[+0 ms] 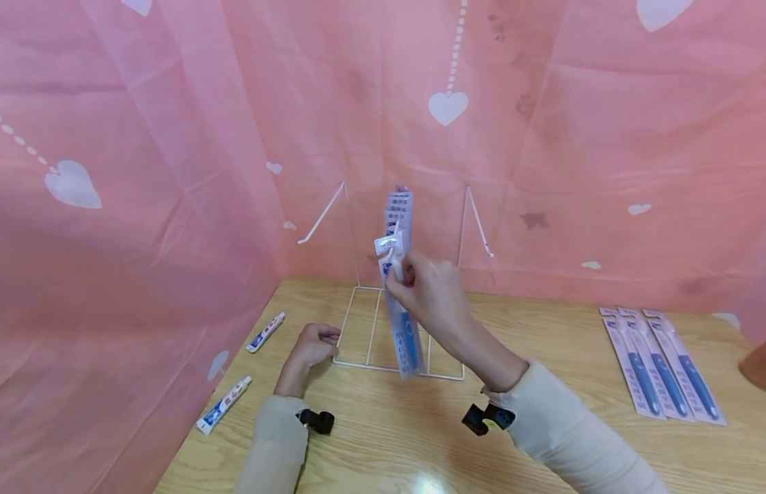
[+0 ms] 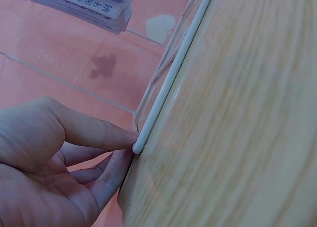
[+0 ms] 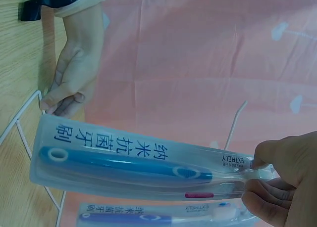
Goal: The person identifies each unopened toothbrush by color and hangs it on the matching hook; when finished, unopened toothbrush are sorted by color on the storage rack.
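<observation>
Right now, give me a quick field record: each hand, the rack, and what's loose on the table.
left hand: fingers press the rack's base corner on the table
right hand: pinches the top of a toothbrush pack at the middle hook
rack: white wire, upright, several packs already on the middle hook; side hooks bare
toothpaste tubes: two, flat at the left edge
spare packs: three, side by side at the right
table: light wood
</observation>
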Demonstrator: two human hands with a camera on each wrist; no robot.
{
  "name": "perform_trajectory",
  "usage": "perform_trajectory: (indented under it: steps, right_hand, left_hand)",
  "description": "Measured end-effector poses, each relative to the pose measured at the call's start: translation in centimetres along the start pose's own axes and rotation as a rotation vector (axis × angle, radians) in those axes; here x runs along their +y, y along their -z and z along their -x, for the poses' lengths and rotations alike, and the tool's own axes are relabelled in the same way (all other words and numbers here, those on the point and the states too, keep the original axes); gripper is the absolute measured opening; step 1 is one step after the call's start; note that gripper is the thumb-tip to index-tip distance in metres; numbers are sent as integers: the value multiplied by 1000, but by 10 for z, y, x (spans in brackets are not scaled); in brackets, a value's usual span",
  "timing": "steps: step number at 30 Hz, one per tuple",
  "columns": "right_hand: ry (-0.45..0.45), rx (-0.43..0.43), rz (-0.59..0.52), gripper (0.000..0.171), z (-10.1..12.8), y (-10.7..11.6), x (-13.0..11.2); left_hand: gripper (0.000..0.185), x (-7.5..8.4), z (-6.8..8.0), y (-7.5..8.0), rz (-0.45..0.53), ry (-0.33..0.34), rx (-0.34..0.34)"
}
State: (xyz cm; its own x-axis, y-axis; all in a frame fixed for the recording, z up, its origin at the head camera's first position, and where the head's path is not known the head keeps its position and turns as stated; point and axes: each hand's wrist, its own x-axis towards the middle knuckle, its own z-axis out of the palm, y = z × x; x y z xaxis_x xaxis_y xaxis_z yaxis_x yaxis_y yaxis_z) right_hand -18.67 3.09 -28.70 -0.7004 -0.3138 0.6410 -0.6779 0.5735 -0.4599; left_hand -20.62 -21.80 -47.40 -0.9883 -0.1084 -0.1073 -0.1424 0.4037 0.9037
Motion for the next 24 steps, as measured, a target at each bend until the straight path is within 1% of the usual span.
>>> perform_trajectory:
  steps: [3,7,10,15,19,24]
  right_hand:
    - [-20,5,-8,14,-4,-4,5]
    - [-65,-11,-12,15,-13,-8,10]
    - [-103,-28,-10,15,-21,-12,15]
    - [-140,-22,-1,13,-35,-17,23]
    - [-166,-21,-13,12,-38,-19,26]
    - [-171,-10,-9,13,-40,-19,27]
  left_hand:
    - [42,0,0,-1,-7,5,-1]
    - [42,0,0,0,-15,17,1]
    - [42,0,0,0,-11,28,-2]
    - [42,0,-1,0,1,33,-5]
    - [42,0,-1,0,-6,42,-7]
    - [41,0,-2,0,-16,44,-6]
